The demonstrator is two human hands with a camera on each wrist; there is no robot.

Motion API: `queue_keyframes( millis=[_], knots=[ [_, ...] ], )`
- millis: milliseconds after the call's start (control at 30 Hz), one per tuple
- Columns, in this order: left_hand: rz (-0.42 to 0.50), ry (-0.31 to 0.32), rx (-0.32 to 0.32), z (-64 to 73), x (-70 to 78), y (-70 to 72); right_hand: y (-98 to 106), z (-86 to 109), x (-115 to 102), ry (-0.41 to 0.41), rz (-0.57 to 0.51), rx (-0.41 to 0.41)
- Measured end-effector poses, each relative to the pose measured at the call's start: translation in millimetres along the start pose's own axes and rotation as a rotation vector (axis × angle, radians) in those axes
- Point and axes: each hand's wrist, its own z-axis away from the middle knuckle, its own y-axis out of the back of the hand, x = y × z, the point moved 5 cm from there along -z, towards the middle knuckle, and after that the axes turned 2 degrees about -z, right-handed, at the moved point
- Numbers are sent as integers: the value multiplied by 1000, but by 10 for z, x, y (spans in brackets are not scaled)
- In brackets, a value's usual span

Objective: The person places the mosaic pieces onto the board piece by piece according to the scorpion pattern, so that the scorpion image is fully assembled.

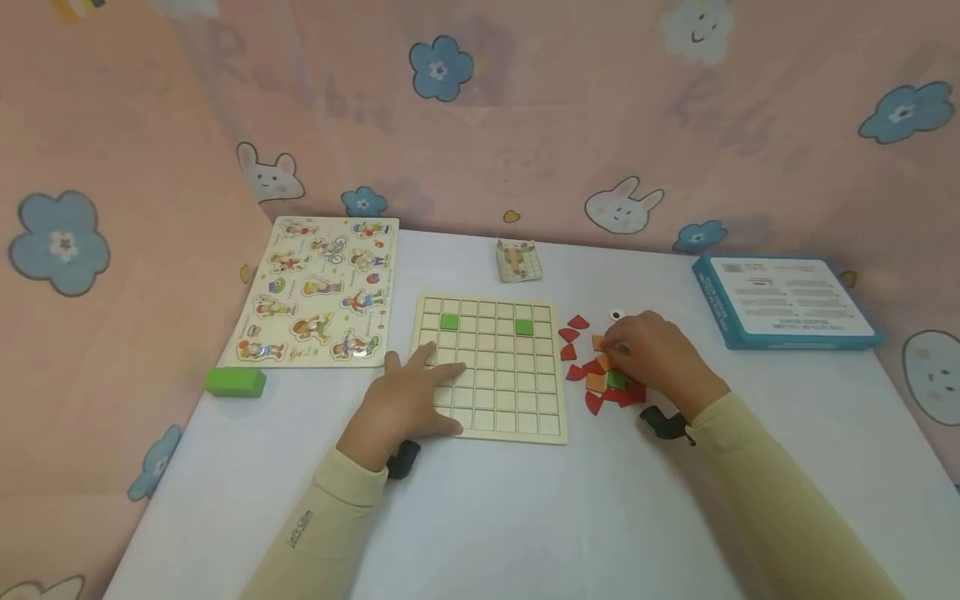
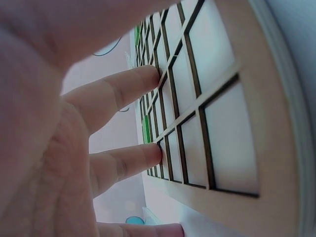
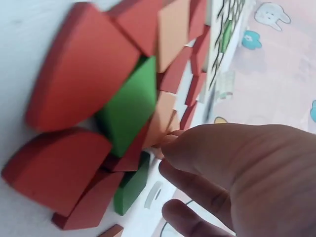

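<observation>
A wooden grid board (image 1: 498, 372) lies flat on the white table, with one green square tile (image 1: 449, 322) in its upper left and another green tile (image 1: 524, 327) in its upper right. My left hand (image 1: 405, 396) rests on the board's left edge, fingers spread; two fingertips touch the grid in the left wrist view. Right of the board, my right hand (image 1: 660, 358) pinches an orange tile (image 1: 597, 342) at the loose pile. Around it lie several red quarter-round pieces (image 3: 84, 69), orange squares (image 3: 173, 34) and a green square (image 3: 129, 106). The palm hides part of the pile.
A picture peg puzzle (image 1: 322, 292) lies at the back left, a green block (image 1: 236, 382) by its near corner. Behind the board is a small pattern card (image 1: 518, 261). A blue-edged box (image 1: 787, 302) sits at the back right. A white round eye piece (image 1: 617, 314) lies beyond the pile.
</observation>
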Motion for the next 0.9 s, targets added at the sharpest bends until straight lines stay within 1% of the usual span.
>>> queue_keyframes(
  millis=[167, 300, 400, 533, 633, 700, 767, 900],
  knots=[
    [1, 1, 3, -1, -4, -7, -20, -10, 12, 4, 45, 27],
    [1, 1, -1, -4, 0, -8, -3, -34, 11, -4, 45, 35],
    [-4, -1, -7, -7, 4, -11, 12, -56, 12, -11, 30, 23],
    [-9, -3, -9, -9, 8, -9, 35, -119, 12, 30, 77, -8],
    [-9, -3, -6, -10, 8, -1, 74, -185, 0, 68, 109, -11],
    [-11, -1, -6, -12, 4, 2, 115, -231, -51, 85, 103, 9],
    [-14, 2, -7, -13, -1, 2, 147, -284, -150, 105, 83, 34],
    [-12, 9, -16, -14, -10, -5, 153, -399, -518, 192, 68, 94]
  ],
)
